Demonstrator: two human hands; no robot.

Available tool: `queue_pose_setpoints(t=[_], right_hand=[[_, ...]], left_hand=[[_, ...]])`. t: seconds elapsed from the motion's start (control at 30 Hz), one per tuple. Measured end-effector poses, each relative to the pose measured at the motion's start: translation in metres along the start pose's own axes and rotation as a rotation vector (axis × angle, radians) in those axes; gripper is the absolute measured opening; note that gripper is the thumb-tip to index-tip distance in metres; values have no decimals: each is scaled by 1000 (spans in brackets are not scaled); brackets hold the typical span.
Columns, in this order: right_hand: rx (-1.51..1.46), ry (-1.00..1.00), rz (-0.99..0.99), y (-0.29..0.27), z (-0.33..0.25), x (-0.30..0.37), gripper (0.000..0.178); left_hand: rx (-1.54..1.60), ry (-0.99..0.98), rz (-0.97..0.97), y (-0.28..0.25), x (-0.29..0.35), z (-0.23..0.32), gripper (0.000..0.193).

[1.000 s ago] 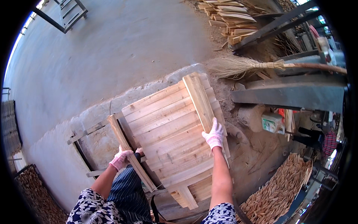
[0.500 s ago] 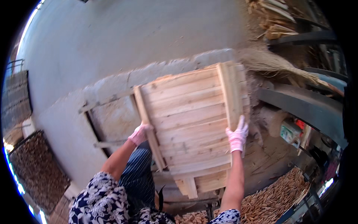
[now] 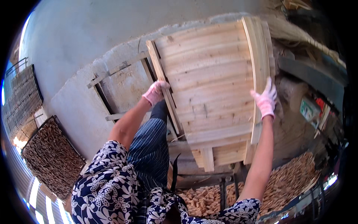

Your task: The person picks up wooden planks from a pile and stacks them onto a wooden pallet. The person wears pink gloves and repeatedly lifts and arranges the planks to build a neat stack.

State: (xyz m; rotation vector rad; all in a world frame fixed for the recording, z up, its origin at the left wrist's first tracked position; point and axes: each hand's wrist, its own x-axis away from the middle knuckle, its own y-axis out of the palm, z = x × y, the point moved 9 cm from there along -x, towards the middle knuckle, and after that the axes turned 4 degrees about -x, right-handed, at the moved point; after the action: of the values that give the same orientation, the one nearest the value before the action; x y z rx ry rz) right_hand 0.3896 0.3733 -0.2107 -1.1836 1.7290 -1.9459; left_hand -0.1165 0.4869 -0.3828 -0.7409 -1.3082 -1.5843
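A wooden tray [image 3: 212,86] made of pale planks is held up in front of the person, tilted, with its slatted face toward the camera. It sits between the two hands, which are set well apart, one on each long side.

The left hand [image 3: 156,92], in a pink and white glove, is closed around the batten that runs down the tray's left edge, about halfway along it. The right hand [image 3: 265,99], gloved the same way, is pressed against the curved rail on the tray's right edge, fingers pointing up along the wood and the palm flat on it. Both arms reach up from the lower edge, in short flowered sleeves, so the tray stands above and ahead of the hands' wrists rather than below them.

Behind the tray, to its left, a wooden frame [image 3: 119,93] lies on a rough concrete table [image 3: 74,104]. A dark mesh tray [image 3: 50,156] filled with small brown pieces lies lower left, and a wire rack [image 3: 20,97] stands beyond it by the left rim. Heaps of wood chips [image 3: 287,186] lie along the bottom right. A broom [image 3: 298,35] of straw lies at the upper right, behind the tray's top corner.
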Motion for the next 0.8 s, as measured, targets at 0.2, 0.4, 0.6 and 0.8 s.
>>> queue_pose_setpoints(t=[0.2, 0.4, 0.6, 0.8], right_hand=[[-325, 63, 82, 38, -44, 162, 75], [-509, 515, -143, 178, -26, 320, 90], [-413, 404, -245, 153, -47, 314, 91], [-461, -165, -843, 125, -189, 399, 116]], left_hand=[[52, -83, 60, -42, 26, -34, 22], [5, -118, 105, -31, 37, -111, 18], [35, -82, -42, -68, 18, -118, 17], [185, -178, -244, -10, 132, -101, 58]])
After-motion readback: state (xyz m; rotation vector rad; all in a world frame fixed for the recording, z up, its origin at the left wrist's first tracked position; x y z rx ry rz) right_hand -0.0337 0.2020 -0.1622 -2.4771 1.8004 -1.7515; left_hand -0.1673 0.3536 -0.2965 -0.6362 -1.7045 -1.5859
